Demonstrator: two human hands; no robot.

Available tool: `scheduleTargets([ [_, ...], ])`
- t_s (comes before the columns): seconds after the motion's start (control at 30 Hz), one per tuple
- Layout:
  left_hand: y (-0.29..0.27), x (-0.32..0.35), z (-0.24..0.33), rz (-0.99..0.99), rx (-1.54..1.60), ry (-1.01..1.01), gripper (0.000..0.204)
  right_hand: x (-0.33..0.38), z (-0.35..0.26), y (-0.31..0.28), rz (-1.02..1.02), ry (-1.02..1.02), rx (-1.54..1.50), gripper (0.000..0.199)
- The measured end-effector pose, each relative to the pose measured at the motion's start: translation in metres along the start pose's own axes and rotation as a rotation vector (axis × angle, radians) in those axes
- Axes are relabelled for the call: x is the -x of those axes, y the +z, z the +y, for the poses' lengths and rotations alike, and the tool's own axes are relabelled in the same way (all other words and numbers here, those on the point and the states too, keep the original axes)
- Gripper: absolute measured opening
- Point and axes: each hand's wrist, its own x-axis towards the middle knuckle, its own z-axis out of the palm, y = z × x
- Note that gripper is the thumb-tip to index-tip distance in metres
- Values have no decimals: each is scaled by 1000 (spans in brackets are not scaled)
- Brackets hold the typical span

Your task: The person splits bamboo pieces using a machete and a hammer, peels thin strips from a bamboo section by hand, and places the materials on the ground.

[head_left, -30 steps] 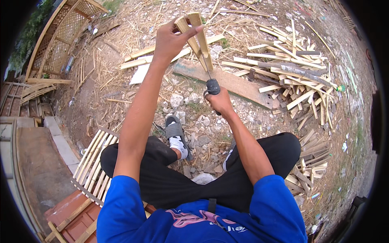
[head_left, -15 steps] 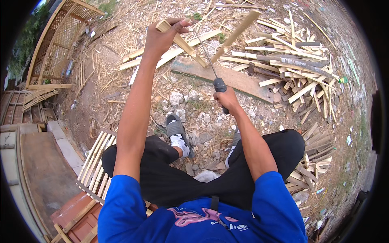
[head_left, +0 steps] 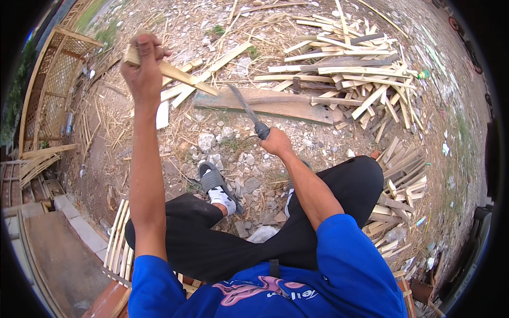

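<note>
At the far left, my left hand (head_left: 143, 71) is closed around the upper end of a pale wood strip (head_left: 177, 73), whose tip slants down toward the plank. My right hand (head_left: 277, 142) grips the black handle of a long-bladed knife (head_left: 245, 104), and its blade points up and left. Between blade tip and strip there is a gap. Below them a worn wooden plank (head_left: 228, 103) lies on the ground. Another wood strip (head_left: 334, 100) rests along the plank's right part, reaching to the pile.
A large heap of split wood strips (head_left: 350, 69) is at the far right, with a second pile (head_left: 400, 175) beside my right knee. Stones (head_left: 207, 142) and straw litter the ground. A lattice panel (head_left: 55, 87) stands at the left, near a brown board (head_left: 58, 254).
My left hand has moved left with its strip, away from the knife. The strip that stood tilted right of the blade now appears to lie on the plank. The knife has come nearer to me.
</note>
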Motion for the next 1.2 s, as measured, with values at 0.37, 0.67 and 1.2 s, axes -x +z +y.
scheduleTargets([
  [0.37, 75, 58, 37, -455, -262, 659, 19, -12, 27, 8, -48, -77, 244, 63],
  [0.67, 54, 159, 20, -1076, -309, 926, 17, -151, 155, -26, 301, 317, -1153, 69],
  [1.2, -97, 119, 90, 177, 131, 272, 24, -249, 191, -12, 347, 560, -1779, 42],
])
